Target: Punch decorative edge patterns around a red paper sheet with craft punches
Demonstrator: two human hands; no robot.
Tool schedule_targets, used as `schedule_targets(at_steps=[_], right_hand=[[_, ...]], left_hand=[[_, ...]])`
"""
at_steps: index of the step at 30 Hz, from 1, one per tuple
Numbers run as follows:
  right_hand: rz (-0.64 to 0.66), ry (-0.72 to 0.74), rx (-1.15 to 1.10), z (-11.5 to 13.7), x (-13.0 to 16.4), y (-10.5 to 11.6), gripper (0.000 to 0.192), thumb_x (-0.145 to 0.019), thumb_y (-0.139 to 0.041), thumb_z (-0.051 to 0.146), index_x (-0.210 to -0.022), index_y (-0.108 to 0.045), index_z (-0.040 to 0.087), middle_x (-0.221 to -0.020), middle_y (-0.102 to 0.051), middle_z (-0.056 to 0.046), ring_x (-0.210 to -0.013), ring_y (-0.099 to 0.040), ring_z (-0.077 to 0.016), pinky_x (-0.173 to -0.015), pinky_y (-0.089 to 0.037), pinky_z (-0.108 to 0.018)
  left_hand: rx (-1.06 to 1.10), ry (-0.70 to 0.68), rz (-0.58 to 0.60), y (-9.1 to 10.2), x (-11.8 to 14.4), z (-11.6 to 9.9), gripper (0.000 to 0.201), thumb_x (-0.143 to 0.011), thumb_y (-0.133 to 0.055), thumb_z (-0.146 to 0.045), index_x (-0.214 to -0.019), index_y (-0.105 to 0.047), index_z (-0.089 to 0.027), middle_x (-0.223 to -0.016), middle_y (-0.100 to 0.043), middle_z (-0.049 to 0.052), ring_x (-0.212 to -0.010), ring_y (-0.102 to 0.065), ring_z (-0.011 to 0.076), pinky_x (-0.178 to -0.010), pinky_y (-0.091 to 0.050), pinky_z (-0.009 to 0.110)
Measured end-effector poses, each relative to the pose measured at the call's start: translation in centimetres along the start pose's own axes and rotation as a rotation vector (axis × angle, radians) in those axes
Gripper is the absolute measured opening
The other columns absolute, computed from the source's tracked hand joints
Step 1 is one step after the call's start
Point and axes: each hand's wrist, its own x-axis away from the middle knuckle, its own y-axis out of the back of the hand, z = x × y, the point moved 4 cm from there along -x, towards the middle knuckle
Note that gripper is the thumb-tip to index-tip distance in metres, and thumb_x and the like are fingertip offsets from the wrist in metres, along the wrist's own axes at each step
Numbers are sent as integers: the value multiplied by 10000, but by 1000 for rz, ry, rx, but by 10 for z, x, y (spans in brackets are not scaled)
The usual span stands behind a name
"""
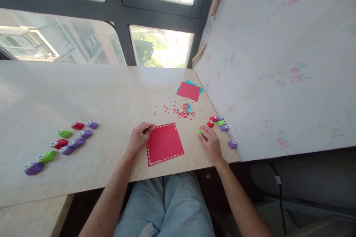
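Punches (76, 143) in red, green and purple lie in a loose slanting group on the left of the table (116, 100), well apart from both hands. Paper bits (184, 111), mostly red with some blue, are scattered beyond the red sheet (166, 144), and behind them sits a small paper stack (188, 91), red over blue. On the right, more punches (224, 128) crowd against the flowered wall (264, 63), leaving the right hand (210, 141) little room on that side. A window (161, 46) closes off the far edge.

The red sheet lies flat near the front edge, between the hands, small cut-outs running along its borders. The left hand (141, 136) reaches in from the left, fingers bent over its upper left corner; whether they pinch it I cannot tell. The right hand, palm down, has its fingers and thumb closed on a green punch (199, 132), mostly hidden, just off the sheet's right side
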Motion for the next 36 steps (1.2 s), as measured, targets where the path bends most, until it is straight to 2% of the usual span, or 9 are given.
schedule_targets(at_steps=[9,14,19,36], right_hand=[[152,308,-39,18,-42,-45,245,-940,-526,165,-1124,-687,191,-1098,-723,-106,-1048,-650,-243,-929,-521,-435],[207,370,-65,26,-53,-61,297,-911,-536,96,-1155,-663,212,-1085,-730,-91,-1024,-669,-232,-908,-518,-419],[238,415,-71,28,-54,-67,300,-909,-531,93,-1154,-653,217,-1091,-722,-87,-1050,-655,-236,-925,-513,-424],[195,486,-1,35,-54,-67,292,-954,-488,152,-1196,-640,212,-1120,-702,-111,-1082,-633,-248,-942,-504,-440]], left_hand=[[11,-30,-13,0,1,0,190,-870,-523,-214,-870,-712,-186,-817,-687,51,-754,-617,171,-693,-469,288],[12,-31,-22,0,1,-1,186,-870,-525,-192,-879,-711,-181,-804,-682,50,-732,-607,164,-673,-459,280],[41,-45,-16,-1,0,-2,186,-863,-522,-174,-856,-707,-184,-818,-690,58,-760,-621,169,-689,-467,282],[89,-14,-65,-1,2,2,196,-852,-514,-149,-873,-706,-181,-828,-684,54,-758,-615,158,-712,-470,286]])
